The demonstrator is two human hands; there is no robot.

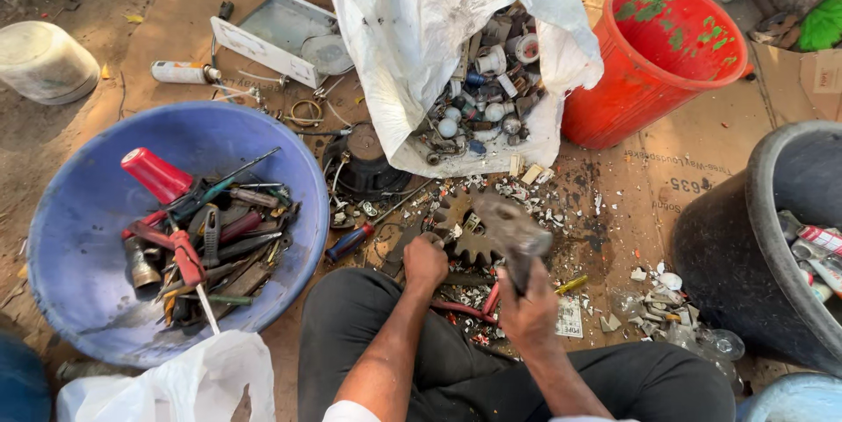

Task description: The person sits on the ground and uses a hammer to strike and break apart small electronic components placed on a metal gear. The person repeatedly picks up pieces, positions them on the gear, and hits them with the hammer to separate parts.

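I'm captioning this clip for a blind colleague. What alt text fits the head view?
A seated person's right hand holds a hammer-like tool over a rusty gear on cardboard, while the left hand grips something small beside it. A blue basin of hand tools sits left, a white sack of scrap parts and a red bucket beyond.

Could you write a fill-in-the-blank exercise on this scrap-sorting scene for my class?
1. The tub that holds the screwdrivers is ____ in colour.
2. The bucket beside the white sack is ____.
3. The right hand grips a ____ raised over the gear.
4. The left hand rests against the toothed ____.

Missing words: blue; red; hammer; gear
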